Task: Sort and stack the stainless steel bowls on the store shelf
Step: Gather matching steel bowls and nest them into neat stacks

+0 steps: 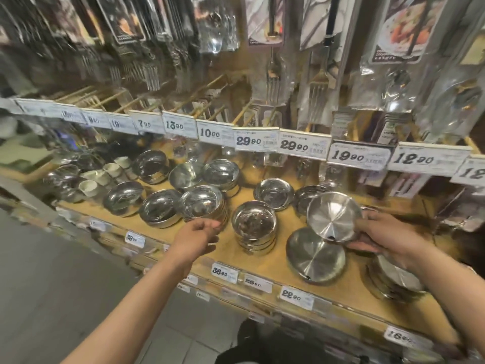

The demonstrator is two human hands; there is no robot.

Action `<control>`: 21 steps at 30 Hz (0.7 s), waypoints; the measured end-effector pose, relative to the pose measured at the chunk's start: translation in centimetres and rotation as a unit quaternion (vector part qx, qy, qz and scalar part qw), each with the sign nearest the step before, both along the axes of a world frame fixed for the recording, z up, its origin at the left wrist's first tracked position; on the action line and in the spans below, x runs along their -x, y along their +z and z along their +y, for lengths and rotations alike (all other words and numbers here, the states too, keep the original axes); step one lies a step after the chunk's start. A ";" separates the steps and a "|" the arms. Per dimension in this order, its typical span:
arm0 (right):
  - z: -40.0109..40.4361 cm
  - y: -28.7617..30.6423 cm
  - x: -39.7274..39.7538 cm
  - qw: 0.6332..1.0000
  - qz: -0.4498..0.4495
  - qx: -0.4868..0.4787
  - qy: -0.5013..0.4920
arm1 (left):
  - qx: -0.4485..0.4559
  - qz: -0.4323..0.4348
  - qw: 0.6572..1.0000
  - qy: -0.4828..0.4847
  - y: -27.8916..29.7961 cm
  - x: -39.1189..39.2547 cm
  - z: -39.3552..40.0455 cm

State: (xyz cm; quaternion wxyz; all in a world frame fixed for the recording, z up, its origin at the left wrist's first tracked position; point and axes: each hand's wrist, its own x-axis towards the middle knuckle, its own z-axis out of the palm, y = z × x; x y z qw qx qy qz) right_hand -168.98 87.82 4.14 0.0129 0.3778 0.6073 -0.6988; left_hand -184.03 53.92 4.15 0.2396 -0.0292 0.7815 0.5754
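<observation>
The right hand (383,233) grips a shallow steel dish (333,216) by its rim, tilted up with its underside showing, just above a matching upturned dish (315,256) on the wooden shelf (349,290), probably so the two can be stacked as one size. The left hand (199,236) hovers with loose, half-curled fingers holding nothing, just in front of a stack of deep bowls (203,203), likely ready to steady or lift it. More bowls stand in sorted piles along the shelf.

Hanging cutlery packs (110,43) blurred, perhaps forks.
</observation>
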 end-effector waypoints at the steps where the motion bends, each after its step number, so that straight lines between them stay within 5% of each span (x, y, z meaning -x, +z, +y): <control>1: -0.3 -0.2 -0.1 1.000 -0.003 0.004 -0.013 | -0.003 -0.001 1.000 0.002 0.0 0.1 -0.1; 21: -6.9 1.3 -1.8 0.968 0.004 0.080 -0.238 | -0.032 -0.050 0.991 -0.120 -1.7 8.6 0.8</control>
